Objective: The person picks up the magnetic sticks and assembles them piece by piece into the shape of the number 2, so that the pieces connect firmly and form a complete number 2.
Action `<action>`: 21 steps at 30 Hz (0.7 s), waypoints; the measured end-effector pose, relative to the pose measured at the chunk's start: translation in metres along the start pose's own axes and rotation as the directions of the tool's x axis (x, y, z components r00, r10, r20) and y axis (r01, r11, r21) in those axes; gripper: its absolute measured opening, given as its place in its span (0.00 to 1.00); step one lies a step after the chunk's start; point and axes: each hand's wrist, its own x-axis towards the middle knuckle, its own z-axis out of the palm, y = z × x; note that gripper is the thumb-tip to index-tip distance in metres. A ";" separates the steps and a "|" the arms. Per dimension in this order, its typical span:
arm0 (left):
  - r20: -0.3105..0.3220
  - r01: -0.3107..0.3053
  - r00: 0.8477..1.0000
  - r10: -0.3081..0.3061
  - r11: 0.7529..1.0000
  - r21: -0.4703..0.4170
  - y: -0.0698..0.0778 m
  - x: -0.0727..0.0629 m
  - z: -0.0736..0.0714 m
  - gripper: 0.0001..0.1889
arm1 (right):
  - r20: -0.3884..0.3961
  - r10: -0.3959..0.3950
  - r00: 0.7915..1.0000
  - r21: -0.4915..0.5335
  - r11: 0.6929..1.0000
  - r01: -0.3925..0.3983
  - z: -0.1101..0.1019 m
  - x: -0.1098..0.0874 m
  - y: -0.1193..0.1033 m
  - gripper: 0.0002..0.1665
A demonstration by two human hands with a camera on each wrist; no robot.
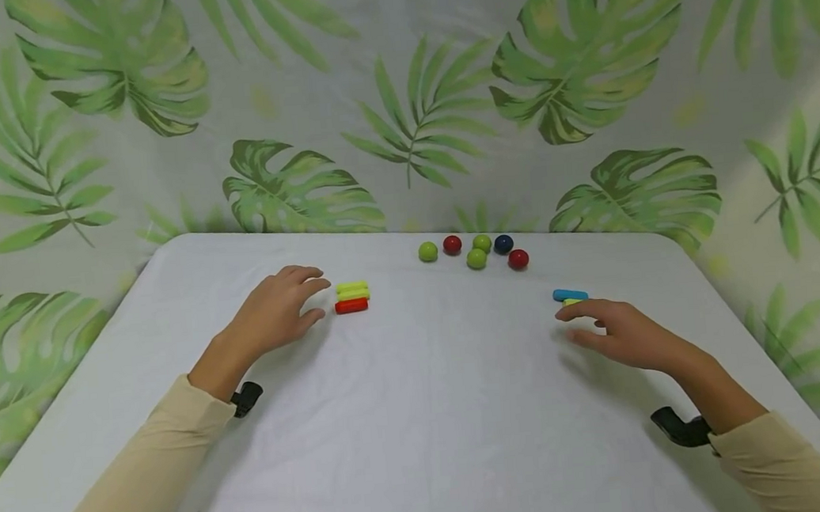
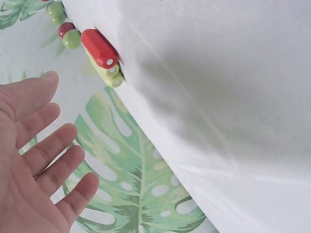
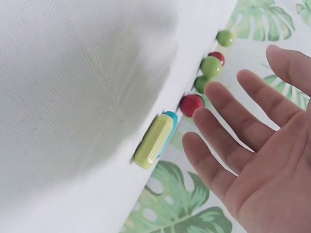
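My left hand [image 1: 274,309] hovers over the left of the table, fingers loosely spread and holding nothing. Just beyond its fingertips lie a red oblong plastic piece [image 1: 352,306] and two yellow-green oblong pieces [image 1: 352,291], side by side. In the left wrist view the red piece [image 2: 99,47] has a ribbed side and a pale dot on its end. On the right, my right hand [image 1: 633,335] is held with relaxed fingers and nothing in it. A blue oblong piece [image 1: 571,295] shows beyond its fingertips, with a yellow-green one [image 3: 154,141] beside it, partly hidden by the hand in the head view.
Several small glossy balls sit near the table's far edge: green balls [image 1: 428,251], red balls [image 1: 518,259] and a dark blue ball [image 1: 503,244]. A white cloth [image 1: 421,414] covers the table. Behind it hangs a leaf-print curtain [image 1: 414,113].
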 end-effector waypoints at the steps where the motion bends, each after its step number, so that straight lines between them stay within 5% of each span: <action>1: 0.002 0.003 1.000 -0.003 1.000 -0.001 -0.001 0.001 0.001 0.23 | 0.001 -0.001 1.000 0.000 1.000 0.001 0.000 0.000 -0.001 0.20; 21: 0.001 -0.017 1.000 0.017 0.997 -0.076 -0.005 0.017 0.023 0.15 | 0.026 -0.005 1.000 0.007 1.000 0.004 0.004 0.003 -0.008 0.21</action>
